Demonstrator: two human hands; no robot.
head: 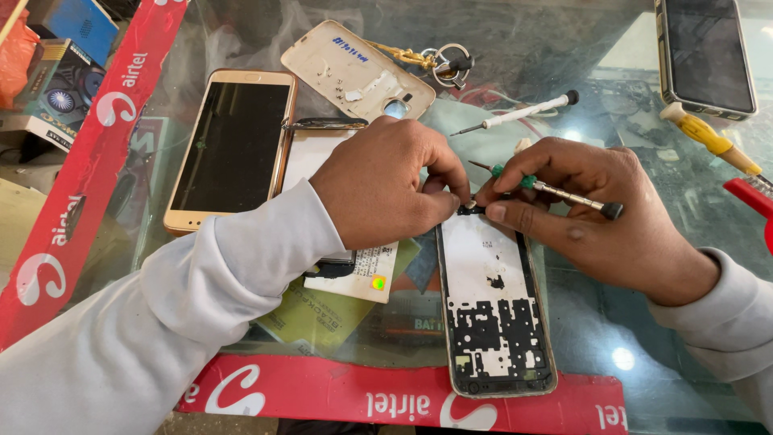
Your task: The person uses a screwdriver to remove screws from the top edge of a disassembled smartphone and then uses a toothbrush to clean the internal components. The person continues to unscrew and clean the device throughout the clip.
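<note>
At top edge of opened gold-framed phone chassis (pixel 495 314) | left hand (pixel 382 193) pinching there, grip together | right hand (pixel 580 209) clamped on green-collared metal screwdriver (pixel 547 188) | risk: tip slipping, likely gouging board.

Bright, even daylight fills the view. The clear glass-topped table (pixel 612 322) throws small white glare spots at four and one o'clock. Shadows stay soft, the centre is sharp, and the edges bow slightly.

Opened phone (pixel 495 310) top end hidden under fingers (pixel 451 193); red tool (pixel 753 197) cut off
</note>
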